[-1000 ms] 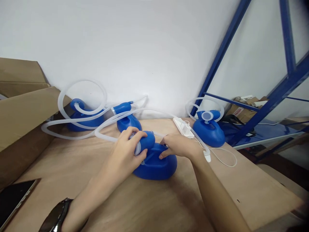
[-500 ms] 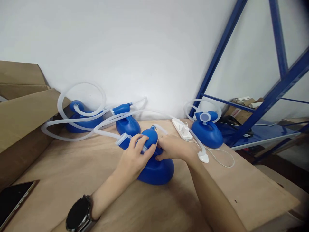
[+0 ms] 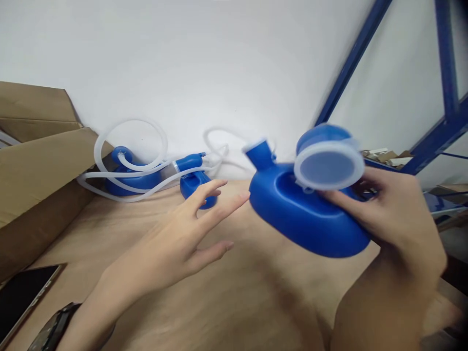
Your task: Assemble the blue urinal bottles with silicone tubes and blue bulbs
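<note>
My right hand (image 3: 395, 214) is shut on a blue plastic urinal bottle (image 3: 303, 217), holding it tilted in the air above the table. A blue cup with a translucent rim (image 3: 327, 163) sits against the bottle's top, next to my right fingers. The bottle's short spout (image 3: 259, 155) points up and left. My left hand (image 3: 175, 243) hangs open over the wooden table (image 3: 226, 297), holding nothing, its fingertips close to the bottle but apart from it. A dark watch (image 3: 54, 326) shows on my left wrist.
Two more blue bottles (image 3: 195, 189) (image 3: 133, 184) stand at the back, tangled in translucent tubing (image 3: 129, 124) by the white wall. Cardboard sheets (image 3: 40, 165) lean at the left, a phone (image 3: 24, 297) lies at the front left, and a blue metal shelf frame (image 3: 451, 109) rises at the right.
My right hand has lifted the bottle off the table, up and to the right. My left hand has let go of the blue cup and opened. The view has shifted slightly.
</note>
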The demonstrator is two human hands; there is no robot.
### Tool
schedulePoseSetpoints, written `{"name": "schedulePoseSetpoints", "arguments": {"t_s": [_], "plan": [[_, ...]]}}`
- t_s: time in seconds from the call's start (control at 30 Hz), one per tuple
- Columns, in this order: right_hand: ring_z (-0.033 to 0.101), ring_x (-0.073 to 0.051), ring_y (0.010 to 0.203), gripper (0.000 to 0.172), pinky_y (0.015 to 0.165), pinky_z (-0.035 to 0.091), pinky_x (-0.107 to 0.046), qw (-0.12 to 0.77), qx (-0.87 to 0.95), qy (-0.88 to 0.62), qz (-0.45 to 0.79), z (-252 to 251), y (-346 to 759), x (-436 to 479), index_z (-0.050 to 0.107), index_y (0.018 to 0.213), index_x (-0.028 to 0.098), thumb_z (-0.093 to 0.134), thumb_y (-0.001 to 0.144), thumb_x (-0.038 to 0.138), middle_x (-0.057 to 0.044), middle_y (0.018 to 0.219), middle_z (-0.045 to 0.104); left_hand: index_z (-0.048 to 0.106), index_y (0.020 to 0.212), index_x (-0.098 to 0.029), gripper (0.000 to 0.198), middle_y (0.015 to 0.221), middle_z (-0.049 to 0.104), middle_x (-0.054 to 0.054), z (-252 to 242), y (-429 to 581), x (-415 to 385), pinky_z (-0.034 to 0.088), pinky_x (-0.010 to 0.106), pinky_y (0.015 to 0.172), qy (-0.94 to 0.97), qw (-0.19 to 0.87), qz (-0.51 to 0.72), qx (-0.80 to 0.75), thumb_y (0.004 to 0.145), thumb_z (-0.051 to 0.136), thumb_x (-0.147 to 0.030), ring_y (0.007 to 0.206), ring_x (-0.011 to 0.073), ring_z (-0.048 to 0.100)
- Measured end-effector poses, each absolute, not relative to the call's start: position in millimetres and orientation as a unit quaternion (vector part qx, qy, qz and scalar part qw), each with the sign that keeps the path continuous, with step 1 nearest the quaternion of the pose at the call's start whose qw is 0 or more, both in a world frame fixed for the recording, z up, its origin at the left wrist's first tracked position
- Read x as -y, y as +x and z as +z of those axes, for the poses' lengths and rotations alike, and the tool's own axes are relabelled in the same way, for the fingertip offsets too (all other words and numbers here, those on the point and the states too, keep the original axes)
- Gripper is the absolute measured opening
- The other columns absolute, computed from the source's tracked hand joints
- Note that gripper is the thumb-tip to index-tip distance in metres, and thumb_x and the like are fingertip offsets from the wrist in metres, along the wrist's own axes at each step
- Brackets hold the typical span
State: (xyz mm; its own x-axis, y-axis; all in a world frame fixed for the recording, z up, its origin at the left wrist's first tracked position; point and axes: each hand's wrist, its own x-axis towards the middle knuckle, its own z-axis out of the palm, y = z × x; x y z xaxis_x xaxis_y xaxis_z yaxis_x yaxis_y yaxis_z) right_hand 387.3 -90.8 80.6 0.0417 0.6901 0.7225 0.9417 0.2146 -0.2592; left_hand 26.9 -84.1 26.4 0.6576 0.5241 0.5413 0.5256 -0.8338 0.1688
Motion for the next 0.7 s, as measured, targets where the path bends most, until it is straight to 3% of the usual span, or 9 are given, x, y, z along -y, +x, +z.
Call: {"name": "schedulePoseSetpoints", "arguments": {"t_s": [0.1, 0.17, 0.27, 0.43, 0.57, 0.7], "plan": [[0.050, -0.022, 0.058, 0.048, 0.061, 0.037, -0.038, 0.483, 0.584, -0.624, -0.190, 73, 367, 66, 0.057, 0.068, 0.026, 0.071, 0.077, 0.071, -0.003, 0.061, 0.056, 0.026, 0.166, -0.041, 0.071, 0.169, 0.033, 0.009, 26, 25, 83, 0.056, 0.042, 0.110, -0.916, -0.001, -0.269, 0.297, 0.104, 0.060, -0.035, 0.145, 0.0302, 0.051], [0.054, -0.022, 0.063, 0.045, 0.063, 0.037, -0.036, 0.495, 0.578, -0.633, -0.145, 57, 349, 35, 0.059, 0.071, 0.024, 0.069, 0.080, 0.067, -0.005, 0.068, 0.062, 0.026, 0.166, -0.042, 0.070, 0.166, 0.039, 0.007, 26, 26, 83, 0.056, 0.040, 0.110, -0.918, -0.011, -0.252, 0.305, 0.105, 0.059, -0.037, 0.139, 0.0272, 0.057], [0.062, -0.026, 0.071, 0.048, 0.064, 0.038, -0.034, 0.416, 0.589, -0.689, -0.079, 20, 323, -17, 0.064, 0.078, 0.021, 0.065, 0.087, 0.068, -0.009, 0.077, 0.071, 0.027, 0.166, -0.043, 0.067, 0.158, 0.051, 0.005, 27, 26, 86, 0.057, 0.037, 0.106, -0.922, -0.027, -0.230, 0.310, 0.106, 0.057, -0.036, 0.132, 0.0242, 0.064], [0.071, -0.032, 0.098, 0.039, 0.077, 0.045, -0.035, 0.306, 0.642, -0.702, -0.037, -44, 290, -79, 0.072, 0.100, 0.018, 0.065, 0.095, 0.056, -0.016, 0.102, 0.078, 0.040, 0.162, -0.041, 0.065, 0.154, 0.060, 0.002, 32, 24, 92, 0.054, 0.036, 0.109, -0.937, -0.065, -0.166, 0.302, 0.102, 0.062, -0.032, 0.130, 0.0245, 0.066], [0.071, -0.035, 0.110, 0.042, 0.087, 0.049, -0.037, 0.295, 0.642, -0.708, 0.005, -68, 278, -119, 0.072, 0.115, 0.015, 0.062, 0.099, 0.053, -0.019, 0.116, 0.077, 0.052, 0.156, -0.040, 0.057, 0.146, 0.068, 0.002, 38, 25, 97, 0.057, 0.037, 0.103, -0.927, -0.112, -0.119, 0.338, 0.100, 0.062, -0.035, 0.121, 0.0267, 0.071], [0.071, -0.035, 0.117, 0.051, 0.094, 0.050, -0.037, 0.285, 0.645, -0.708, 0.030, -72, 277, -153, 0.070, 0.126, 0.013, 0.058, 0.102, 0.056, -0.022, 0.126, 0.075, 0.053, 0.155, -0.044, 0.059, 0.141, 0.071, 0.003, 39, 29, 101, 0.058, 0.042, 0.098, -0.914, -0.149, -0.083, 0.367, 0.098, 0.063, -0.037, 0.115, 0.0302, 0.073]]}}
